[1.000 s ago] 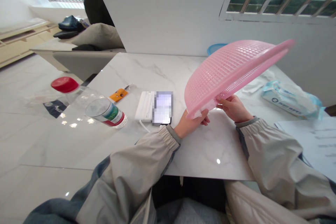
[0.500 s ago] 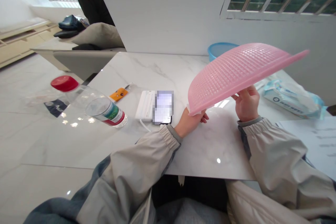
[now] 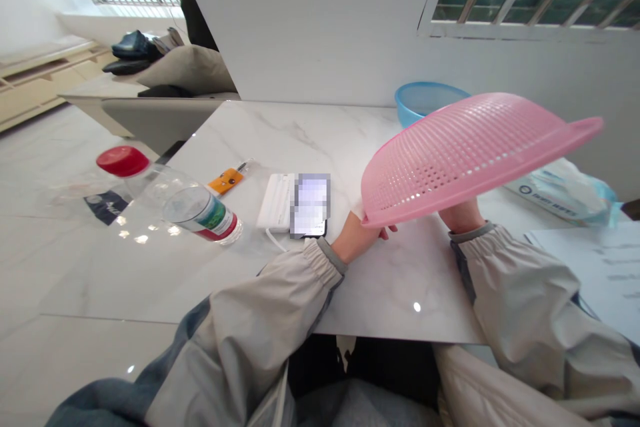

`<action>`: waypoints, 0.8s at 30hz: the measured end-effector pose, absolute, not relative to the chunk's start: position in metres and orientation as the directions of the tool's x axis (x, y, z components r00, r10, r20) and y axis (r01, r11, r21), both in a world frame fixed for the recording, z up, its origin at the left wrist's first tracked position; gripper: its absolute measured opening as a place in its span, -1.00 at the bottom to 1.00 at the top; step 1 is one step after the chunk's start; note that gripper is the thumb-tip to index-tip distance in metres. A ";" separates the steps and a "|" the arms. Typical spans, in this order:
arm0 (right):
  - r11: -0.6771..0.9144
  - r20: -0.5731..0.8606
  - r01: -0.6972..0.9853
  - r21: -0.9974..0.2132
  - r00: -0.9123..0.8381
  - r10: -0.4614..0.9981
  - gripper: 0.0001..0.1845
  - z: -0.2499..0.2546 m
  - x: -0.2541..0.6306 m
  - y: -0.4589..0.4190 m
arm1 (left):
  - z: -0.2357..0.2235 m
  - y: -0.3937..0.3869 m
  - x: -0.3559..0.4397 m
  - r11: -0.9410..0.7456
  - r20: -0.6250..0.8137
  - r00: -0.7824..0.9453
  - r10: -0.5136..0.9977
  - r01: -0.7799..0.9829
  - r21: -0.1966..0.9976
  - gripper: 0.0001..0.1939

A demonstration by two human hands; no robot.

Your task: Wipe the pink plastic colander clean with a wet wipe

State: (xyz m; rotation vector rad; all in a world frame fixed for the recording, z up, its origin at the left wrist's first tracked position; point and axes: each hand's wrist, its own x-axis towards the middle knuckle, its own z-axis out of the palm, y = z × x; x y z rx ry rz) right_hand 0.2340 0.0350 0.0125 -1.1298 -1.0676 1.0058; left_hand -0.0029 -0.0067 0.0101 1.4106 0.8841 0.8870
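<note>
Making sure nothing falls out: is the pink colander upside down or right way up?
Upside down and tilted: the pink plastic colander faces dome-up, with its rim lowest at the left hand.

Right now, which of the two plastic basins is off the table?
The pink perforated basket: it is held up, tilted, with its rim in the left hand. The blue basin sits at the far edge of the table, with no hand on it.
</note>
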 end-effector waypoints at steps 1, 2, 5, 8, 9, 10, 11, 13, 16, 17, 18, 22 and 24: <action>0.131 0.111 -0.086 -0.988 0.212 0.971 -0.49 0.012 0.231 0.035 | 0.010 -0.007 -0.003 -0.015 0.002 0.424 0.906 0.027 1.000 -0.81; 0.109 0.086 -0.098 -0.989 0.211 0.974 -0.54 0.012 0.228 0.034 | 0.010 -0.008 -0.002 -0.007 -0.009 0.420 0.908 0.037 0.999 -0.77; 0.024 0.005 -0.118 -0.993 0.150 0.989 -0.59 0.013 0.225 0.031 | 0.008 -0.008 -0.001 0.000 -0.024 0.417 0.908 0.059 0.998 -0.58; -0.038 -0.044 -0.094 -0.995 0.065 0.997 -0.57 0.014 0.224 0.027 | 0.009 -0.010 -0.001 -0.008 -0.032 0.423 0.905 0.092 0.996 -0.49; -0.048 -0.051 -0.084 -0.995 0.032 0.998 -0.57 0.014 0.224 0.026 | 0.010 -0.010 -0.001 -0.011 -0.035 0.428 0.903 0.105 0.994 -0.48; -0.055 -0.055 -0.078 -0.995 -0.002 0.999 -0.57 0.014 0.224 0.025 | 0.012 -0.011 -0.001 -0.015 -0.036 0.433 0.901 0.112 0.994 -0.48; -0.057 -0.055 -0.076 -0.996 -0.032 0.998 -0.57 0.013 0.224 0.025 | 0.014 -0.012 -0.001 -0.015 -0.037 0.438 0.898 0.115 0.993 -0.48; -0.059 -0.054 -0.080 -0.995 -0.071 0.996 -0.59 0.010 0.226 0.026 | 0.016 -0.013 -0.002 0.002 -0.050 0.446 0.894 0.109 0.994 -0.47; -0.084 -0.077 -0.081 -0.993 -0.080 0.994 -0.59 0.004 0.229 0.028 | 0.017 -0.012 -0.001 0.050 -0.087 0.439 0.894 0.095 0.994 -0.49; -0.091 -0.085 -0.078 -0.993 -0.081 0.993 -0.58 0.003 0.229 0.029 | 0.017 -0.012 0.000 0.063 -0.095 0.436 0.895 0.087 0.994 -0.49; -0.094 -0.089 -0.075 -0.993 -0.079 0.993 -0.57 0.003 0.229 0.029 | 0.015 -0.011 0.000 0.074 -0.098 0.431 0.897 0.071 0.995 -0.50; -0.051 -0.051 -0.069 -0.996 0.003 0.999 -0.57 0.004 0.228 0.030 | 0.009 -0.009 0.001 0.078 -0.095 0.413 0.906 0.056 0.995 -0.45; 0.027 0.016 -0.090 -0.996 0.118 0.993 -0.61 0.006 0.229 0.033 | 0.007 -0.008 0.001 0.059 -0.086 0.413 0.907 0.078 0.995 -0.44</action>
